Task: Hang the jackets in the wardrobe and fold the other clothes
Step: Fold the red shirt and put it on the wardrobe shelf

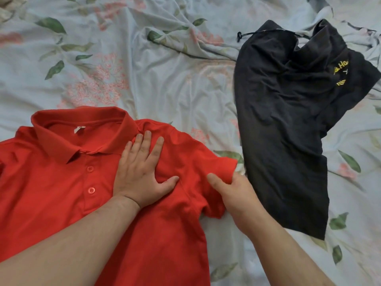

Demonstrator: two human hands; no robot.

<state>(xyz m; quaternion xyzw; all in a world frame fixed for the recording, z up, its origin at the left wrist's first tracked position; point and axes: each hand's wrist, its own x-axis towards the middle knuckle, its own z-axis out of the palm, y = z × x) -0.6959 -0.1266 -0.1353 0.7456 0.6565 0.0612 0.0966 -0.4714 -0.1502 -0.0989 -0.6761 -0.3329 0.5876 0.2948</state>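
A red polo shirt (61, 182) lies face up on the bed, collar toward the top, buttons showing. My left hand (140, 172) presses flat on its chest near the right shoulder, fingers spread. My right hand (233, 193) pinches the hem of the shirt's right sleeve (216, 168) between thumb and fingers. A black garment (288, 124) with yellow lettering and a drawcord lies crumpled to the right, apart from both hands.
The bed is covered by a pale blue floral sheet (165, 79), wrinkled in the middle and upper right. A bit of beige fabric (6, 7) shows at the top left corner.
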